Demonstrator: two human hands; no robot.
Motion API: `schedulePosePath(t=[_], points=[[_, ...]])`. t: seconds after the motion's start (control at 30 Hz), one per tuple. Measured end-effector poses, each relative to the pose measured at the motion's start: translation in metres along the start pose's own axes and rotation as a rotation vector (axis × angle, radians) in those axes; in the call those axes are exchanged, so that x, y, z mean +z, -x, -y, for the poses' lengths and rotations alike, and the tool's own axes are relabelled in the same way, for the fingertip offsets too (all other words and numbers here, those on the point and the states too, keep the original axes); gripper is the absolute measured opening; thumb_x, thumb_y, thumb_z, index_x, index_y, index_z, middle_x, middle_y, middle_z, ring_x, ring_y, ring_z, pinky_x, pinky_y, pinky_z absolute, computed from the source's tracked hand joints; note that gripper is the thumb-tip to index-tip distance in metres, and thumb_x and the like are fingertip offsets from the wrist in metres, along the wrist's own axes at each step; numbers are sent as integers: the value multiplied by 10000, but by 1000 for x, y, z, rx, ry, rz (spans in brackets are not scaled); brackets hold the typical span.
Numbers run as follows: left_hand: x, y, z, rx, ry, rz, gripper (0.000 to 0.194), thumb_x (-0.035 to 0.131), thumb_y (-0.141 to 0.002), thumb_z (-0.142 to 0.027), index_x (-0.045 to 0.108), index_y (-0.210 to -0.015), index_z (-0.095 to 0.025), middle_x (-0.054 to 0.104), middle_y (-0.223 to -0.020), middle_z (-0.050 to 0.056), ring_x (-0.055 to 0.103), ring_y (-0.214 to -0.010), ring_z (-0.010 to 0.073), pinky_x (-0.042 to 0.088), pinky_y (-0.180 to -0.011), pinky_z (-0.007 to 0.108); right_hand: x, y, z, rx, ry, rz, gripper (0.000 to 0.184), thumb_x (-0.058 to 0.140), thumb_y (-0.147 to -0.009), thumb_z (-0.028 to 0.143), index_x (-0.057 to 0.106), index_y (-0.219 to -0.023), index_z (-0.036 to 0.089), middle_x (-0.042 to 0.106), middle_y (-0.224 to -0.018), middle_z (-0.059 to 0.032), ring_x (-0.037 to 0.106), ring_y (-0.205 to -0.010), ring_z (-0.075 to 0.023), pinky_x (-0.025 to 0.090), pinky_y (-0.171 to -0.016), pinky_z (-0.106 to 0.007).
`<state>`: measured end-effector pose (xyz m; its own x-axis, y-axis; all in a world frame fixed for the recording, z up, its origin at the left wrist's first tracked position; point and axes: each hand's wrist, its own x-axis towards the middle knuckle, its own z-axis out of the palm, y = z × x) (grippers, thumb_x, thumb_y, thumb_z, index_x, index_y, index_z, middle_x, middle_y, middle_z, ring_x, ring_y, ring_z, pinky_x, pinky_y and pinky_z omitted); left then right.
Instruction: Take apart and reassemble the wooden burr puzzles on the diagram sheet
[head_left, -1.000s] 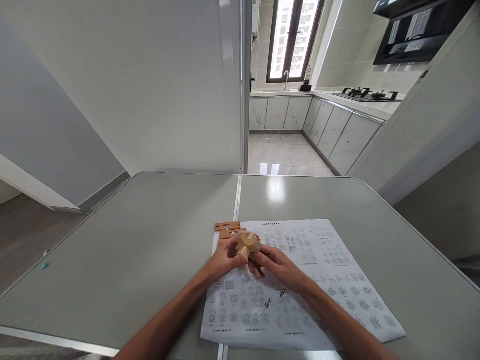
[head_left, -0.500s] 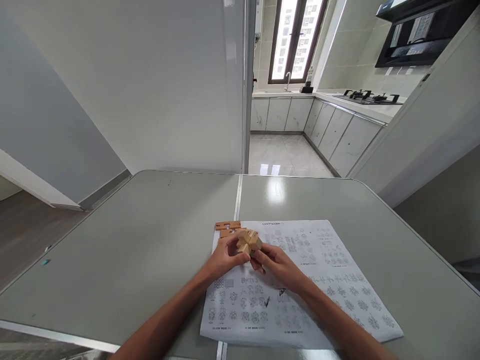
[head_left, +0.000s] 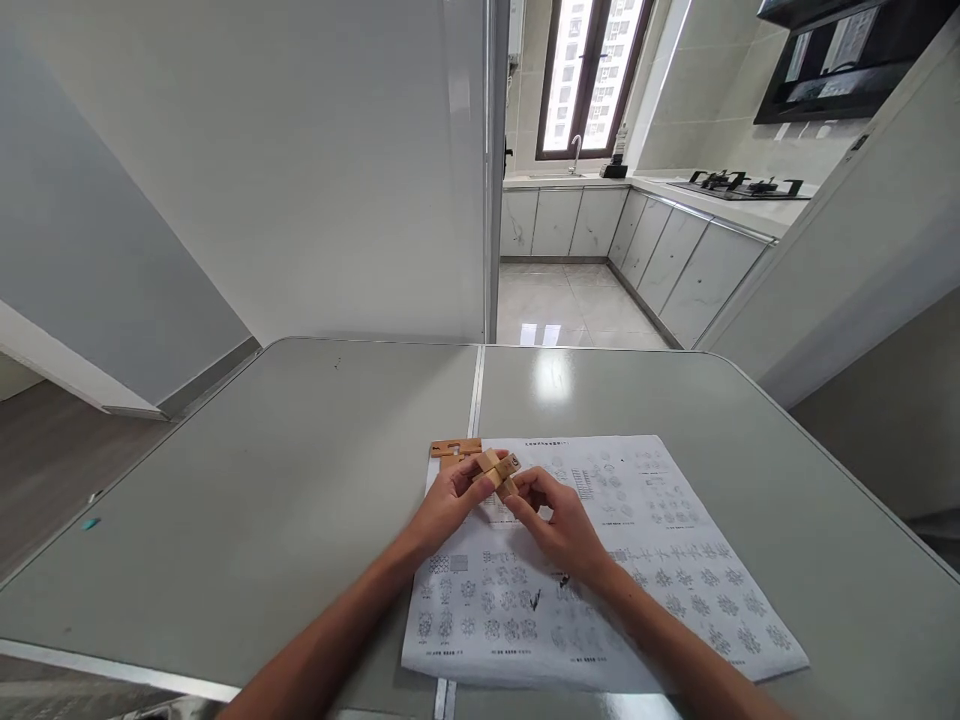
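A small light-wood interlocking puzzle (head_left: 496,470) is held between my two hands, just above a printed sheet (head_left: 637,600). My left hand (head_left: 454,500) grips it from the left, thumb in front and fingers behind. On the other side, my right hand (head_left: 551,515) pinches the lower right end of the puzzle between thumb and curled fingers. One block of the puzzle points up to the right and has a dark mark on its end. Behind my left hand, flat brown wooden pieces (head_left: 454,447) lie on the sheet's top left corner, partly hidden.
The sheet, covered in small line diagrams, lies on a grey-green table (head_left: 225,520) with a pale seam down its middle. A small teal bit (head_left: 91,523) rests near the left edge. Beyond the table are a sliding panel (head_left: 337,180) and kitchen cabinets (head_left: 559,222).
The puzzle has been turned in my hands, from a star-like face to a view with one block pointing up right. My right fingers have shifted and curled more.
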<state>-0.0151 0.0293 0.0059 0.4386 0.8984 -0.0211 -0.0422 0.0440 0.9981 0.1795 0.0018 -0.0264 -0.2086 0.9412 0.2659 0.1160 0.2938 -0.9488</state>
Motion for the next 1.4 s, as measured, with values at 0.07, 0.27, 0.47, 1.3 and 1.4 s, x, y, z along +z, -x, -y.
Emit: schedulePosePath(t=[0.07,0.27,0.47,1.3,1.4], points=[[0,-1,-1,4,2,-11,688,636,-909,-688,670,-1373,-181,727,-1313,133,637,-1289,335,418,-1177,476,-2,0,1,-16,-14,-37,256,563,-1026,466,602,-1006,214,590,-725,15,537,-637,-157,460,-629,-286],[1,-2,5,40,-122,11,649,739,-860,-626,686,-1339,-191,720,-1303,128,676,-1207,311,512,-1077,445,-7,-3,4,-24,40,-72,272,497,-1059,480,561,-997,222,597,-722,11,552,-626,-161,460,-615,-284],[2,1,7,128,-256,-53,646,912,-736,-429,687,-1298,-205,680,-1344,125,663,-1212,298,539,-1052,403,-6,-4,4,-68,143,-6,236,494,-1062,438,579,-1033,220,621,-751,5,547,-620,-159,442,-622,-283],[6,3,7,-30,34,35,556,842,-781,-536,718,-1171,-161,733,-1072,101,730,-937,250,614,-829,378,-8,4,1,-385,329,-68,158,507,-1072,306,621,-1157,239,690,-893,-70,621,-743,-218,524,-683,-349],[7,4,7,-11,3,40,561,811,-808,-556,713,-1192,-159,735,-1071,106,733,-933,252,605,-829,373,-6,5,1,-376,323,-84,148,512,-1067,316,616,-1142,242,694,-910,-67,627,-748,-218,523,-692,-347]])
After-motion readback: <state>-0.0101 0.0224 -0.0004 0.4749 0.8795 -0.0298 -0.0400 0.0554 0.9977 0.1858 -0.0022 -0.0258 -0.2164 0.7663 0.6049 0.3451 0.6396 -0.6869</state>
